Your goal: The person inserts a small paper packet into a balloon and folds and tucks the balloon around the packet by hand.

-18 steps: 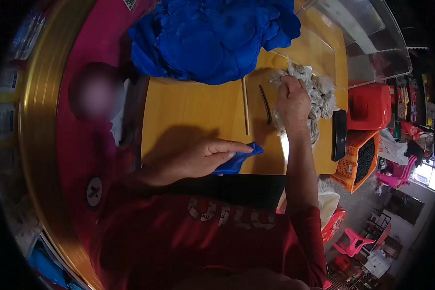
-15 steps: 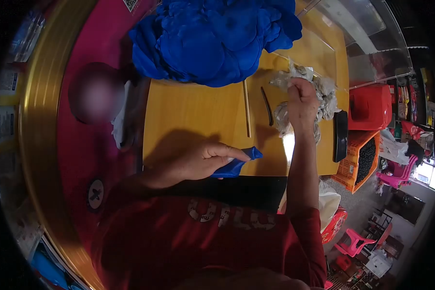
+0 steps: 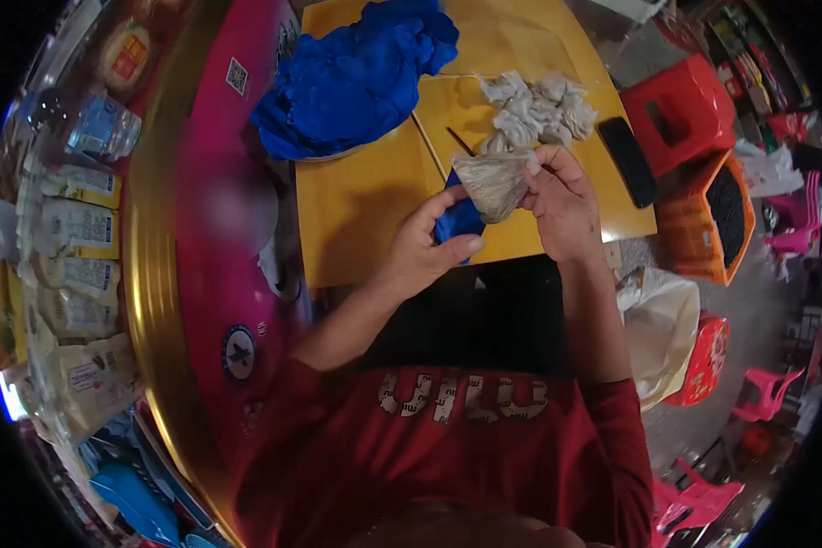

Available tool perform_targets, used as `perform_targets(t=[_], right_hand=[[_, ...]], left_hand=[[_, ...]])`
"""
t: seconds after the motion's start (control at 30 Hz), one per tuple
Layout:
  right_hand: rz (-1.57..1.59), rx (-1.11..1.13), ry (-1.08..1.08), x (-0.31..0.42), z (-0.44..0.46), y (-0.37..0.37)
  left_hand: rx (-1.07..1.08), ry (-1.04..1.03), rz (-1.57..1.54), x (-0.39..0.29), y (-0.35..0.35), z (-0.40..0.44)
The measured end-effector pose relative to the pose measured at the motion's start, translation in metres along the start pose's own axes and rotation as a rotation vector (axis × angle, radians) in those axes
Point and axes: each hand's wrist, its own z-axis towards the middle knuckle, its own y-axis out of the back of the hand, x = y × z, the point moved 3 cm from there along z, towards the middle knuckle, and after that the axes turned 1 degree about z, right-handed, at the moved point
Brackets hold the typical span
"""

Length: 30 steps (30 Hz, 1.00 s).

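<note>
Between the fingers of my left hand (image 3: 420, 242) is a small piece of shiny blue fabric (image 3: 459, 219), perhaps a pouch. My right hand (image 3: 564, 203) pinches the upper corner of a small translucent plastic sachet (image 3: 490, 187) with grey-brown contents. The sachet overlaps the top of the blue fabric; whether it is inside or in front, I cannot tell. Just beyond my right hand lies a heap of similar pale sachets (image 3: 541, 111). A large pile of blue fabric pieces (image 3: 342, 87) sits farther back on the left.
A light wooden stick (image 3: 428, 146) and a thin dark stick (image 3: 458, 139) lie on the yellow table (image 3: 347, 210). A black oblong case (image 3: 627, 163) rests at its right edge. Beyond stand a red stool (image 3: 690, 110) and an orange crate (image 3: 680, 219) of black material.
My right hand has come back from the sachet heap with one sachet, toward my left hand. My left hand has raised the blue fabric toward it. The camera view has shifted.
</note>
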Motion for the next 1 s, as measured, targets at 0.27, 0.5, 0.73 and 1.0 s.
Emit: perform_targets(t=[0.27, 0.5, 0.73, 1.0], right_hand=[[0.467, 0.166, -0.049, 0.001, -0.096, 0.028], [0.31, 0.291, -0.081, -0.003, -0.152, 0.047], [0.437, 0.313, 0.022, -0.013, -0.166, 0.09], [0.373, 0.59, -0.097, -0.024, -0.167, 0.091]], left_hand=[[0.137, 0.286, -0.457, -0.016, -0.072, -0.036], [0.068, 0.018, 0.214, -0.048, -0.103, -0.064], [0.088, 0.006, 0.424, -0.082, -0.142, -0.076], [0.044, 0.098, 0.422, -0.064, -0.166, -0.074]])
